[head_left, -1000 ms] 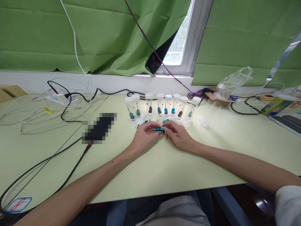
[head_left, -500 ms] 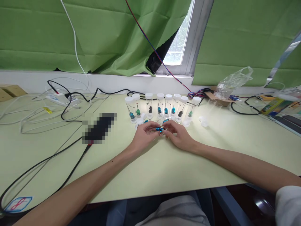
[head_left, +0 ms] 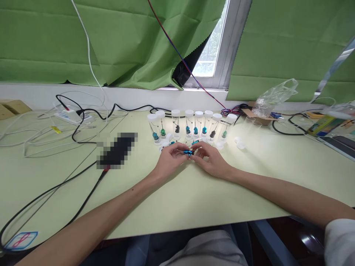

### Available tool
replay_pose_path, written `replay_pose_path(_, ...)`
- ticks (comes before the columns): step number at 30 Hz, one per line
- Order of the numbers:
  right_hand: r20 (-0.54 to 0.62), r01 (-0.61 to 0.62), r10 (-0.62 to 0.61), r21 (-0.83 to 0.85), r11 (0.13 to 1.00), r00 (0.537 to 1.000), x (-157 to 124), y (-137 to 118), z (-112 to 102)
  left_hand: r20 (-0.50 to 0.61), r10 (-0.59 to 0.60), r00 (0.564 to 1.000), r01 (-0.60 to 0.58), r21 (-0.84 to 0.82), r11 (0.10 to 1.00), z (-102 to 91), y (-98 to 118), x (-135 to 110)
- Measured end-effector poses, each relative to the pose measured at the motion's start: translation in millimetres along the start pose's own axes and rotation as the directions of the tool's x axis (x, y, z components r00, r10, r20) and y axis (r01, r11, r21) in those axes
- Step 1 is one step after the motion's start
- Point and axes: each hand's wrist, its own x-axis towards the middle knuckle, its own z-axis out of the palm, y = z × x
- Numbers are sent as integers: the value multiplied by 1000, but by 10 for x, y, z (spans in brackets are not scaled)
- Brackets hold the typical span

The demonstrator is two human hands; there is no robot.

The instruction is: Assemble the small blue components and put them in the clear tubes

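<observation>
My left hand (head_left: 169,159) and my right hand (head_left: 210,160) meet at the middle of the pale green table (head_left: 177,192). Both pinch a small blue metal part (head_left: 188,152) between their fingertips, fingers curled. Just behind the hands stands a row of several clear tubes with white caps (head_left: 191,125), each holding a small blue, green or black part on a wire. A few loose blue parts (head_left: 195,142) and white caps (head_left: 164,144) lie at the foot of the tubes.
Black and white cables (head_left: 77,125) sprawl over the left of the table, with a dark blurred object (head_left: 117,150) among them. Two empty clear cups (head_left: 249,125) and a loose white cap (head_left: 240,145) stand right of the tubes. A plastic bag on a box (head_left: 273,98) sits beyond.
Almost nothing has moved; my right hand's fingers have shifted very slightly around the blue part.
</observation>
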Motion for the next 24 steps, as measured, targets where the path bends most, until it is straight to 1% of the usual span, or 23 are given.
replay_pose_path(6, 5, -25, 25, 56, 998, 1000, 7, 36, 22, -10, -19, 1000, 19, -1, 1000, 23, 42, -3)
replay_pose_path(10, 19, -46, 45, 59, 997, 999, 4, 16, 17, -5, -33, 999, 33, -19, 999, 27, 51, -2)
replay_pose_path(17, 11, -9, 9, 0, 1000, 1000, -5, -4, 1, 1, -12, 1000, 12, -10, 1000, 8, 18, 1)
replay_pose_path(24, 2, -11, 10, 49, 999, 1000, 7, 35, 20, 0, -19, 1000, 19, 3, 1000, 28, 46, -2)
